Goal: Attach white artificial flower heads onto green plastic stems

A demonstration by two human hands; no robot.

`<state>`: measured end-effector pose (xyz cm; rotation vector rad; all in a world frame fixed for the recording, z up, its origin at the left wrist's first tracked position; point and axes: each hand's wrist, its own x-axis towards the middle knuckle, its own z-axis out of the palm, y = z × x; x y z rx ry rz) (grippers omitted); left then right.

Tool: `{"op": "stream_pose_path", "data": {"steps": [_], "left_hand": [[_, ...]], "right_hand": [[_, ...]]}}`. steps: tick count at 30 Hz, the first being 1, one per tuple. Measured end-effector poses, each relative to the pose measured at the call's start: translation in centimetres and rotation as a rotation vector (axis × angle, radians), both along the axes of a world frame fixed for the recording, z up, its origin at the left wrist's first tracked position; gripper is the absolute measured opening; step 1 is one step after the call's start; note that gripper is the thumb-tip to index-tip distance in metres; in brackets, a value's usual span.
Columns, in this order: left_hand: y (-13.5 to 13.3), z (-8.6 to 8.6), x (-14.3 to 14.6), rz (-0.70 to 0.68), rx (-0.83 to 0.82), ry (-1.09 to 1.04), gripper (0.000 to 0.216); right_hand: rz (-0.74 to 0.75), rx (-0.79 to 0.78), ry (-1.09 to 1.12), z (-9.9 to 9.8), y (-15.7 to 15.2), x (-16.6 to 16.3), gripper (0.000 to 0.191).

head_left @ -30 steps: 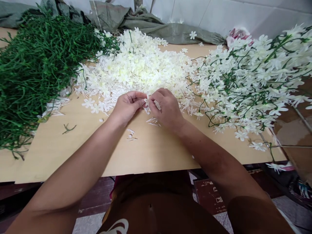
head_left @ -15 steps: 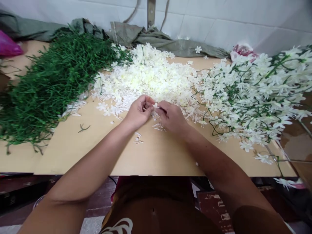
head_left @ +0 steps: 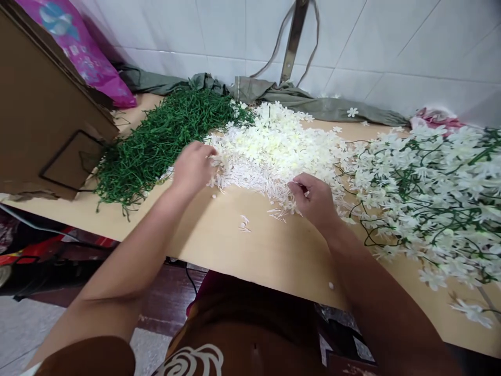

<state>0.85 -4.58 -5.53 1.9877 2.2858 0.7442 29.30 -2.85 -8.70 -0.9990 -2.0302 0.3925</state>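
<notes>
My left hand [head_left: 193, 166] is over the right edge of a heap of green plastic stems [head_left: 168, 130], by the left side of a pile of white artificial flowers [head_left: 277, 130]. Its fingers bend to the right and are smeared, so their grip does not show. At the pile's lower right, my right hand [head_left: 316, 201] has thumb and forefinger pressed together. Whatever is between those tips is too small to name. Thin white sticks [head_left: 254, 177] lie between the hands, along the front of the pile.
Flowers on green stems [head_left: 438, 193] cover the right side of the table [head_left: 235, 250]. A cardboard box [head_left: 47, 115] and a pink plastic bag [head_left: 86, 57] stand at the left. Grey-green cloth [head_left: 313, 107] runs along the tiled wall.
My hands were together at a small white piece; now they are apart. The left has gone to the stem heap, the right stays by the flowers. The view has swung left, showing the box.
</notes>
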Motion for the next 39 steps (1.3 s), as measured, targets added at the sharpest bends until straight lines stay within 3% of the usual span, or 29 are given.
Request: {"op": "stream_pose_path", "data": {"steps": [3, 6, 15, 25, 29, 34, 37, 39], "left_hand": [[-0.3, 0.1, -5.1, 0.156, -0.071, 0.296, 0.038], [-0.1, -0.4, -7.7, 0.084, -0.123, 0.450, 0.041], [3.6, -0.3, -7.9, 0.006, -0.185, 0.638, 0.044], [4.3, 0.3, -8.4, -0.164, -0.247, 0.875, 0.039], [4.2, 2.0, -7.9, -0.062, -0.157, 0.730, 0.042], [4.5, 6.0, -6.8, 0.112, 0.081, 0.455, 0.039], [5.3, 8.1, -5.7, 0.131, 0.271, 0.156, 0.029], [5.5, 8.7, -4.0, 0.138, 0.360, -0.216, 0.022]], "right_hand": [[0.009, 0.010, 0.009, 0.0, 0.2, 0.1, 0.021], [0.038, 0.029, 0.011, -0.2, 0.1, -0.2, 0.021], [0.070, -0.023, -0.032, -0.3, -0.1, -0.5, 0.023], [0.068, -0.059, -0.058, -0.4, 0.0, -0.3, 0.024], [0.063, -0.079, -0.064, -0.3, 0.0, -0.3, 0.024], [0.067, -0.081, -0.041, -0.2, -0.1, -0.4, 0.023], [0.069, -0.104, -0.006, -0.1, -0.2, -0.4, 0.022], [0.078, -0.139, 0.047, 0.1, -0.3, -0.4, 0.021]]}}
